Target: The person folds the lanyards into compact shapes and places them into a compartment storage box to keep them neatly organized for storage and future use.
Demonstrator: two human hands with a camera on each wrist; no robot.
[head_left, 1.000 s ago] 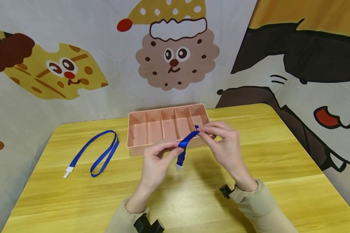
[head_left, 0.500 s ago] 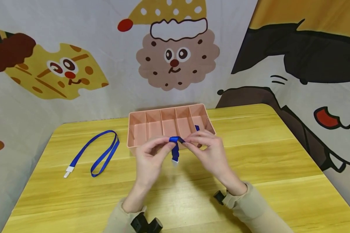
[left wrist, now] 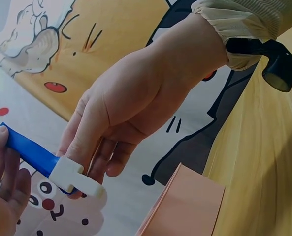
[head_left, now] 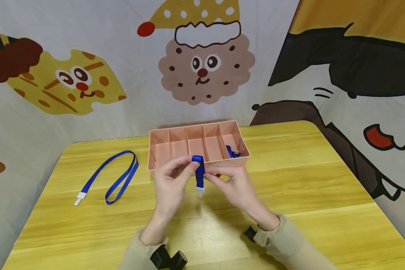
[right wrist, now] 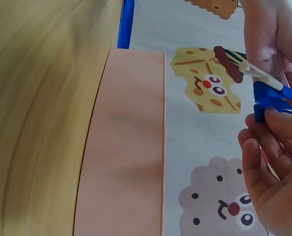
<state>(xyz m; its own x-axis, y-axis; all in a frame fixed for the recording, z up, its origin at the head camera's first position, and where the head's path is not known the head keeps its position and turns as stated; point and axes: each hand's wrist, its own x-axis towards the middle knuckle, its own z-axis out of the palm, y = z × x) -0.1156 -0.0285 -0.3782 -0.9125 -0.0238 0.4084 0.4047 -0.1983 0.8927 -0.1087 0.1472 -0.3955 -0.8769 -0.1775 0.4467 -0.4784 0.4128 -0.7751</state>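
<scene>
Just in front of the box, a blue lanyard (head_left: 200, 173) is folded into a short flat band, and its white plastic clip (head_left: 200, 190) hangs at the bottom. The left hand (head_left: 170, 182) pinches the top fold between thumb and fingers. At the band's right edge, the right hand (head_left: 234, 187) pinches the strap with thumb and fingertips. The left wrist view shows the clip (left wrist: 69, 174) close to the right hand's fingers. Folded layers of the blue strap (right wrist: 269, 96) show between both hands in the right wrist view.
Behind the hands stands a pink box (head_left: 198, 163) with several compartments. Its rightmost compartment holds blue strap (head_left: 233, 152). Another blue lanyard (head_left: 121, 183), with a white clip (head_left: 80, 197), lies looped on the wooden table (head_left: 71, 236) to the left. A cartoon-printed cloth (head_left: 131, 123) hangs behind.
The right hand has moved left and down, away from the box's right compartment, bringing the strap into the fold. The left hand has shifted slightly left. The blue strap in the box is now uncovered.
</scene>
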